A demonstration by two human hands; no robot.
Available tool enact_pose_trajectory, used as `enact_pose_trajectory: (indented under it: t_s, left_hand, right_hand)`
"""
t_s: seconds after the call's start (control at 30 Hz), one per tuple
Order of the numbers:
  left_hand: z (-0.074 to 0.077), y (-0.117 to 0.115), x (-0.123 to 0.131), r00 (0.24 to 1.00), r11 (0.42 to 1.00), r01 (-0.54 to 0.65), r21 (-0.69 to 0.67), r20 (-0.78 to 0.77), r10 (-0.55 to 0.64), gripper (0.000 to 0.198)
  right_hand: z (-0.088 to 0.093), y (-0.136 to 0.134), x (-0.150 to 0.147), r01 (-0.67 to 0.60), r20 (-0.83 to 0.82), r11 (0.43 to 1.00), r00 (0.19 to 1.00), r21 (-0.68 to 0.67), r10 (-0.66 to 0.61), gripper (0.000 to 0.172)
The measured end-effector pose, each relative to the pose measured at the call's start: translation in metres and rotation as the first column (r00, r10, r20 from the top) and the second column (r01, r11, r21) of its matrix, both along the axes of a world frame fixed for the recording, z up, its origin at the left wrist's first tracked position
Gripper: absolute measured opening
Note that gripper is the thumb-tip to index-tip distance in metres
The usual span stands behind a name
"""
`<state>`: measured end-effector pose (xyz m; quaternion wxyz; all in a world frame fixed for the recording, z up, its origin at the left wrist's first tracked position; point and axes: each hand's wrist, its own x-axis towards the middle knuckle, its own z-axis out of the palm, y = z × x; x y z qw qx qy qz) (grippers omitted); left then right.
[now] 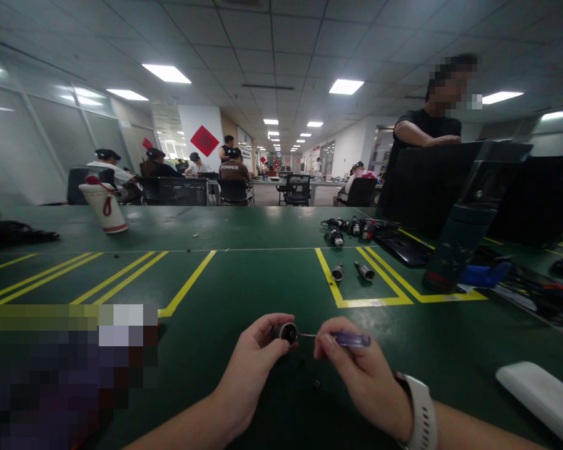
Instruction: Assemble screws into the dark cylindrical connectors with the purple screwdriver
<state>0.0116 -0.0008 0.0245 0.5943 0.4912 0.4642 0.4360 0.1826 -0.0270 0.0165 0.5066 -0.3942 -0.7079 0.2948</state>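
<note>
My left hand (258, 350) is closed around a small dark metal cup-shaped part (287, 333), its open end turned toward my right hand. Between the fingers of my right hand (351, 362) is a screwdriver (351, 339) with a purple translucent handle. Its thin shaft points left and its tip meets the rim of the metal part; whether it goes inside I cannot tell. On the green table below my hands lies a small dark ring-like piece (316, 384). Two similar metal parts, one (338, 272) beside the other (365, 270), lie inside a yellow-taped box.
Corded dark tools (336, 237) lie farther back. At right stand a dark bottle (460, 237) and a black monitor (431, 181); a white case (537, 397) lies nearer. A paper cup (104, 205) stands back left. A person (431, 119) stands behind the monitor.
</note>
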Motion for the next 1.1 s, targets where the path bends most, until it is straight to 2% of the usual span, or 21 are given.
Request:
enact_pose_trajectory:
  t_s: [0.2,0.4,0.7,0.97,1.1]
  left_hand:
    - [-0.005,0.001,-0.001,1.0,0.998,0.018,0.052,-0.004,-0.018,0.025]
    - [-0.006,0.002,0.0,1.0,0.999,-0.012,0.041,-0.002,0.013,0.02]
    - [-0.001,0.003,0.003,0.997,0.997,-0.071,0.024,-0.007,0.071,0.019]
    - [-0.001,0.0,0.003,0.996,0.996,-0.082,0.018,0.021,0.082,0.016]
    - [-0.002,0.0,0.004,0.996,0.997,-0.079,0.015,0.038,0.079,0.014]
  right_hand:
    - [0.001,-0.006,-0.004,-0.018,0.182,0.997,0.983,0.081,0.003,0.016]
    - [0.005,-0.01,-0.007,-0.052,0.288,0.993,0.958,0.107,0.019,0.013]
    - [0.001,-0.009,-0.006,-0.101,0.292,0.961,0.956,0.259,0.022,0.009]
    - [0.0,-0.012,-0.007,-0.097,0.317,0.963,0.948,0.251,0.013,0.009]
    - [0.002,-0.012,-0.008,-0.098,0.33,0.952,0.944,0.29,-0.003,0.009]
